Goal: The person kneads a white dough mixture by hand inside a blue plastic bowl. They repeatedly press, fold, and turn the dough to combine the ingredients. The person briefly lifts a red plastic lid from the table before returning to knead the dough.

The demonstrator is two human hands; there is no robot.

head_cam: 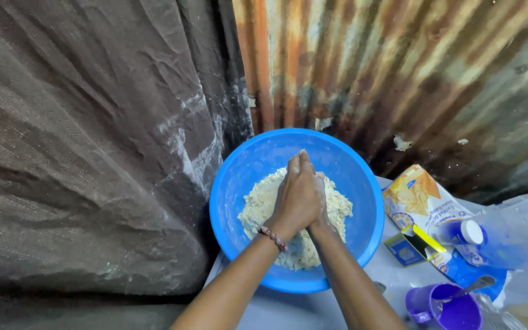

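Blue plastic bowl (239, 183) on the table (313, 308), crumbly pale dough (264, 205) inside. Left hand (294, 195) and right hand (323, 205) pressed together palm to palm over the dough, fingers pointing away, flour on them. Beaded bracelet (272, 237) on left wrist. Flour packet (420, 198), small blue box (406, 249) and purple cup (450, 308) with spoon (475, 286) sit right of the bowl.

Table (313, 308); blue bowl (239, 183), purple cup (453, 311)
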